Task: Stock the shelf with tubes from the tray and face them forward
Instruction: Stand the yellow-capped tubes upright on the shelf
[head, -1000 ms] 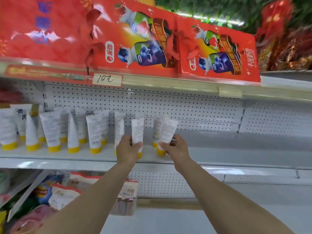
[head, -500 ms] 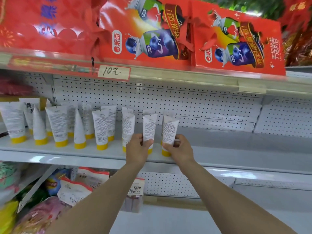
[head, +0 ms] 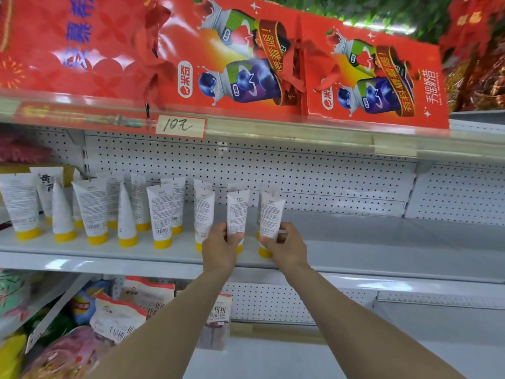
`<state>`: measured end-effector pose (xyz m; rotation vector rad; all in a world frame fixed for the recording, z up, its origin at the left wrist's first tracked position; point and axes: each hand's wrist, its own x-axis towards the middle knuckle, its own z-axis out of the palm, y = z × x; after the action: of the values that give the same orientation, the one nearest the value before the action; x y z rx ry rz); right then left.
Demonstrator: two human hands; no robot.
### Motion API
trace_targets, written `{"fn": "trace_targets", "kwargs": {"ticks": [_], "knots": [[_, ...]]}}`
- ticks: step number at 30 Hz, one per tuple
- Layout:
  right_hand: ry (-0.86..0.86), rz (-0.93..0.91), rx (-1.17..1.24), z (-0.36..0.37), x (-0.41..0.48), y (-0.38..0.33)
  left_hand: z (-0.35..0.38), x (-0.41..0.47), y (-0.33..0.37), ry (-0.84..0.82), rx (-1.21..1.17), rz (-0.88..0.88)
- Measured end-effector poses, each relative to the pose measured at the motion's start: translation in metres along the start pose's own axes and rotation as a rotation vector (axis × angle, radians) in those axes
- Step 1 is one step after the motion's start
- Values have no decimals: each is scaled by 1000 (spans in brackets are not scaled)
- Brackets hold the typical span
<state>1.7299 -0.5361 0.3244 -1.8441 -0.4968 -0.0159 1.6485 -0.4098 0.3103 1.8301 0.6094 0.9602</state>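
Two bare hands reach to the front edge of a white shelf [head: 382,250] backed by a pegboard panel [head: 300,176]. The left hand [head: 221,250] is closed around the lower part of one white tube [head: 237,214], which stands upright on its yellow cap. The right hand [head: 287,248] grips a second tube [head: 270,217] just beside the first, thumb on the front and fingers behind; this one also stands cap down, tilted slightly.

A third tube [head: 203,214] stands touching the left hand's knuckles. Further left, a row of tubes [head: 93,209] stands in two ranks, all cap down. At least fourteen tubes can be counted on the shelf in all, the two held ones included; those in the back rank are partly hidden, so the exact number cannot be told. Most show fine print and a barcode towards the viewer. The right half of the shelf is bare.

On the shelf above stand two red drink cartons [head: 377,80] and, to their left, one red bag [head: 76,45]. One handwritten price tag [head: 180,126] is fixed to that shelf's rail. Below, at lower left, several snack bags [head: 117,315] lie heaped.
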Motion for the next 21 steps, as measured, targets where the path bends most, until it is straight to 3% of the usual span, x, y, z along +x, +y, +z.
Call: {"fn": "trace_targets", "kwargs": {"ticks": [12, 21], "knots": [[35, 46, -136, -34, -43, -27, -38, -33, 27, -72, 8, -88], [19, -103, -463, -50, -135, -92, -137, -80, 68, -108, 338, 69]]}}
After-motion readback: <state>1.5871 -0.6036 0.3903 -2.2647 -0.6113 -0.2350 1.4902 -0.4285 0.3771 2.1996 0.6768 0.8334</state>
